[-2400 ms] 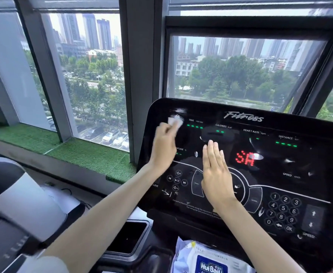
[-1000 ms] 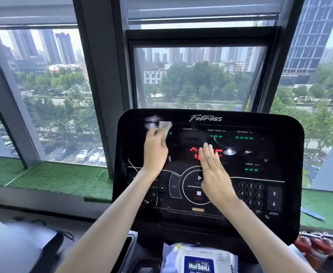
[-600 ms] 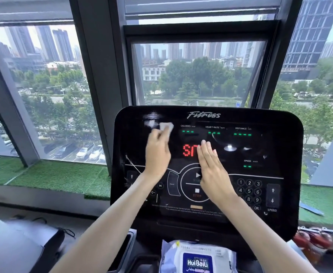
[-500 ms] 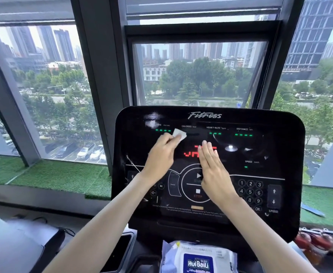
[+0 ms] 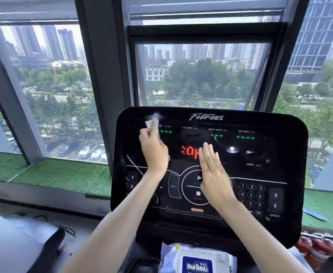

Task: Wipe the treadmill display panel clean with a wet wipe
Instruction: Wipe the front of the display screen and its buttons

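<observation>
The room is a glazed corner high above a city: tall windows (image 5: pixel 53 91) in dark frames overlook trees, parked cars and towers, and a strip of artificial grass (image 5: pixel 59 174) lines the sill. The treadmill display panel (image 5: pixel 279 146), a glossy black console, stands upright before the centre window; it is powered, with red characters lit at centre and green dashes under the readout labels. Progress is judged as early: a damp smear shows at the upper-left corner only, while the keypad, the round start/stop control and the whole right half show no visible wipe marks and remain to be covered. White scuff lines are visible on the left edge of the panel. The right hand (image 5: pixel 213 174) lies flat on the panel centre, fingers extended and close together, holding nothing; it appears to brace the console. The left hand (image 5: pixel 154 150) works the upper-left area, its grip pinching the wet wipe (image 5: pixel 152 123) at the fingertips and pressing it to the panel beside the time readout. A wipe pack (image 5: pixel 197 259) lies just below the console.
</observation>
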The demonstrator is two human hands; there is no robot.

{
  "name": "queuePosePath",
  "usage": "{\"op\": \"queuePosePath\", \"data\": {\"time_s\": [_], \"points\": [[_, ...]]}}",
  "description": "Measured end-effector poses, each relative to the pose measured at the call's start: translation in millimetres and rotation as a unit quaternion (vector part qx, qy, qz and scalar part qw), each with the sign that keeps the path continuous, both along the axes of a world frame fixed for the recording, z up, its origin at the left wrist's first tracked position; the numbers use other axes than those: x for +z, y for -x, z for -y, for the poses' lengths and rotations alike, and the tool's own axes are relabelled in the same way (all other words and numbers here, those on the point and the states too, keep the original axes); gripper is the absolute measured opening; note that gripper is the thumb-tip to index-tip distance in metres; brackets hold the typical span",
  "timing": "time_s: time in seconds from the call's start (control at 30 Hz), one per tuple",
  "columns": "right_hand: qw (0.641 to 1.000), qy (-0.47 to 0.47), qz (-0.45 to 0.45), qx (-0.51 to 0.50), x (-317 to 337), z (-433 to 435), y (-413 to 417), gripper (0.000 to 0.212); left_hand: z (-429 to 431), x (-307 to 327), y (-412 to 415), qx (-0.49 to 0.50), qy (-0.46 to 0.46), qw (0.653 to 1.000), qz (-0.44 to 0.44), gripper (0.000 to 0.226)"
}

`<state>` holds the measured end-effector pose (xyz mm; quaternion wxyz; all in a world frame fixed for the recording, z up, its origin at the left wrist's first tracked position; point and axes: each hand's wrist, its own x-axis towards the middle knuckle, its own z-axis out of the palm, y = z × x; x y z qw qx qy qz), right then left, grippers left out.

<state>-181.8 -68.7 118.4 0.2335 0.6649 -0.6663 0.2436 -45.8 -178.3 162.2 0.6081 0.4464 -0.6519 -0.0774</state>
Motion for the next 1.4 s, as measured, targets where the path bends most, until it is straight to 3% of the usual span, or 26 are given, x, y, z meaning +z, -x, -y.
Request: {"op": "queuePosePath", "data": {"time_s": [0.1,0.17,0.23,0.27,0.3,0.4,0.47,0.5,0.57,0.6,0.67,0.8,0.83,0.97,1.03,1.1,1.13,1.17,1.23,1.27,1.33,1.4], "points": [[1.0,0.007,-0.016,-0.004,0,1,1,0.075,-9,-8,10,-0.13,0.137,0.956,0.224,0.055],[1.0,0.007,-0.017,-0.002,-1,1,2,0.077,2,-5,-3,-0.143,0.125,0.961,0.203,0.053],[1.0,0.003,-0.01,-0.003,-1,2,2,0.081,10,-2,-15,-0.055,0.034,0.997,0.036,0.055],[1.0,0.001,-0.006,-0.004,-2,2,2,0.082,10,-2,-15,-0.015,-0.003,1.0,-0.019,0.056],[1.0,0.0,-0.004,-0.005,-2,2,1,0.083,6,0,-11,0.003,-0.008,1.0,-0.021,0.057],[1.0,0.001,-0.014,-0.003,0,1,1,0.083,-6,-4,9,-0.099,0.109,0.973,0.179,0.058],[1.0,-0.002,-0.017,0.0,2,0,2,0.084,-1,-3,5,-0.152,0.139,0.952,0.228,0.054],[1.0,-0.008,-0.018,-0.003,2,-1,1,0.085,3,-3,1,-0.137,0.117,0.965,0.188,0.053],[1.0,-0.018,-0.015,-0.01,3,-2,-1,0.087,5,1,0,-0.05,0.026,0.998,0.009,0.053],[1.0,-0.021,-0.012,-0.012,4,-1,-1,0.087,2,4,8,-0.011,-0.01,0.998,-0.055,0.054],[1.0,-0.021,-0.009,-0.003,5,-1,-1,0.085,-17,11,35,0.008,-0.009,0.999,-0.038,0.056],[1.0,-0.003,0.017,0.007,8,-15,13,0.086,-40,4,66,-0.135,0.108,0.969,0.174,0.055],[1.0,0.002,0.021,-0.008,8,-21,18,0.087,-33,4,61,-0.146,0.109,0.969,0.166,0.054],[0.997,0.023,0.04,-0.061,7,-36,32,0.083,-22,9,56,-0.038,-0.011,0.997,-0.068,0.055],[0.995,0.032,0.051,-0.083,6,-36,36,0.08,-36,9,71,-0.076,0.028,0.997,0.015,0.057],[0.995,0.032,0.049,-0.086,6,-36,40,0.079,-45,0,77,-0.184,0.121,0.961,0.166,0.055],[0.995,0.029,0.044,-0.084,5,-37,42,0.079,-41,-1,76,-0.209,0.137,0.947,0.199,0.052],[0.996,0.025,0.038,-0.082,4,-38,44,0.078,-34,-2,74,-0.203,0.122,0.954,0.184,0.05],[0.996,0.02,0.03,-0.077,4,-40,45,0.079,-28,3,70,-0.121,0.032,0.991,0.055,0.054],[0.996,0.022,0.03,-0.075,3,-39,45,0.079,-30,4,72,-0.094,0.003,0.995,0.032,0.058],[0.996,0.025,0.034,-0.075,3,-39,43,0.078,-41,2,78,-0.148,0.059,0.977,0.143,0.058],[0.996,0.023,0.03,-0.074,4,-40,43,0.077,-42,-2,76,-0.232,0.129,0.933,0.242,0.051]]}}
